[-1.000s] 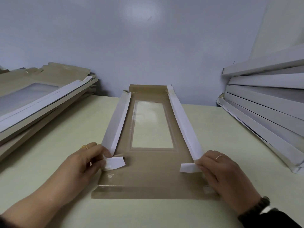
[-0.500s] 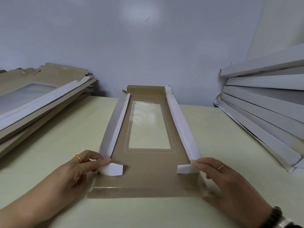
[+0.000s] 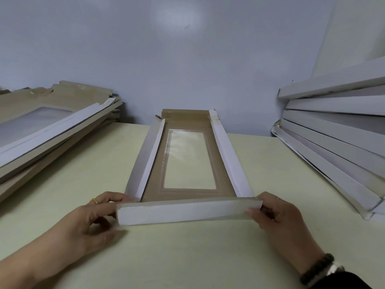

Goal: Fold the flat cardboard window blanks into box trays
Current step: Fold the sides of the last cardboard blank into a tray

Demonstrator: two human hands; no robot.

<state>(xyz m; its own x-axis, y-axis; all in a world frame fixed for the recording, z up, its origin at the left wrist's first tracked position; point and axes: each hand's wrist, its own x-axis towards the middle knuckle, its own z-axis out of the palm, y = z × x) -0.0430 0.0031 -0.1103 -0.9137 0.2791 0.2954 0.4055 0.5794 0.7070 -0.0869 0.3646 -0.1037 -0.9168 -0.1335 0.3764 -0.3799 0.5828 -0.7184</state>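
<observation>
The long brown cardboard window blank (image 3: 188,163) lay on the pale green table (image 3: 83,163) — its white near flap (image 3: 187,211) stood raised, left hand (image 3: 98,215) and right hand (image 3: 277,213) each gripping one end.

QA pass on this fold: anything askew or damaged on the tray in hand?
One thing: at the far right corner of the tray, the end of the white side wall looks crumpled and stands out of line with the far flap. The near flap, gripped by the left hand and right hand, looks straight. No tears visible.
</observation>
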